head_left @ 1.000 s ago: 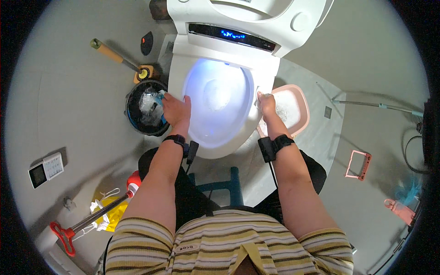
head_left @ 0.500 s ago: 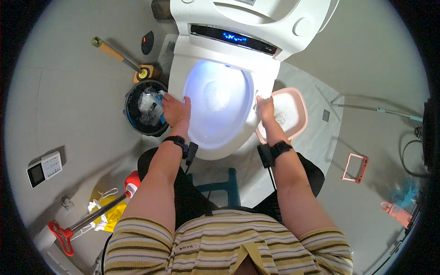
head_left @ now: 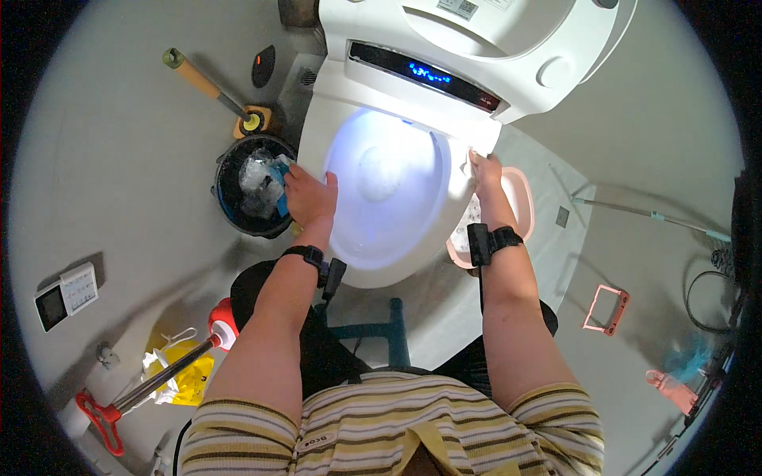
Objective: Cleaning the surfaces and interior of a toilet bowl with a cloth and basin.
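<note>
A white toilet (head_left: 373,274) with lit bowl and raised lid stands before me. My left hand (head_left: 311,197) lies on its left rim, thumb spread toward the bowl and fingers over the outer side; the fingertips are partly hidden. Beside them a blue wrapper (head_left: 281,190) and clear crumpled plastic (head_left: 258,178) show in a black bin (head_left: 224,208). My right hand (head_left: 486,173) is at the far right of the rim, fingers closed on a small white wipe (head_left: 467,164) pressed against the seat surface. Below that wrist is a pink basin (head_left: 524,198) with whitish, foamy-looking contents.
A wooden-handled brush (head_left: 194,78) stands behind the bin. A red plunger (head_left: 222,321) with a metal handle and a yellow bag (head_left: 190,377) are at lower left. A teal stool (head_left: 397,329) is between my legs. A pole (head_left: 655,214) lies along the right wall.
My right hand has slid farther back along the right rim with the white wipe. The left hand stays at the left rim. The whole view has shifted slightly.
</note>
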{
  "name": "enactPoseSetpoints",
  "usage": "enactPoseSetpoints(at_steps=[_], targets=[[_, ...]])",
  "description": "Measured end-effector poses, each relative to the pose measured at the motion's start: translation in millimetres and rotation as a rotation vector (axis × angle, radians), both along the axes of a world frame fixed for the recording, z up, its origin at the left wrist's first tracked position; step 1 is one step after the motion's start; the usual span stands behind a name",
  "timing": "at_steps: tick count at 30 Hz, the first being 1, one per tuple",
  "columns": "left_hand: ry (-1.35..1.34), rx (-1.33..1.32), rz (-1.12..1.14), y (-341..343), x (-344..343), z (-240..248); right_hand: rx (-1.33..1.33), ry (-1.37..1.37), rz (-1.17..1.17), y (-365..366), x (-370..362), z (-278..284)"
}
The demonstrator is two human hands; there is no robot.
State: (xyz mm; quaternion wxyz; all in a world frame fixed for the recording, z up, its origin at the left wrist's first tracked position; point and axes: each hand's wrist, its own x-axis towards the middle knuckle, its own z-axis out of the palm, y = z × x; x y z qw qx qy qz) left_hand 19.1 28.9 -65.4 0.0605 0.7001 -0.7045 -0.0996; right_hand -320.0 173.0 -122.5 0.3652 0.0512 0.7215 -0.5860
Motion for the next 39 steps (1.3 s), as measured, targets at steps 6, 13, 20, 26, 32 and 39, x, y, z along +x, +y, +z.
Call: enactPoseSetpoints(at_steps=[6, 13, 20, 26, 32, 39], targets=[[0.024, -0.012, -0.015, 0, 0, -1, 0.044, -0.141, 0.083, -14, -3, 15], [0.014, 0.057, 0.002, 3, -10, 1, 0.230, 0.419, 0.175, -26, 19, 19], [0.023, 0.054, 0.002, 0, -2, -1, 0.845, 0.540, 0.093, -52, 59, 64], [0.002, 0.041, 0.007, 3, -9, 4, 0.652, 0.483, -0.082, -29, 38, 36], [-0.040, 0.017, 0.015, 1, -1, 2, 0.337, 0.313, -0.331, -30, 45, 39], [-0.039, 0.015, 0.003, 6, -11, 6, 0.031, 0.086, -0.492, -2, 6, 4]])
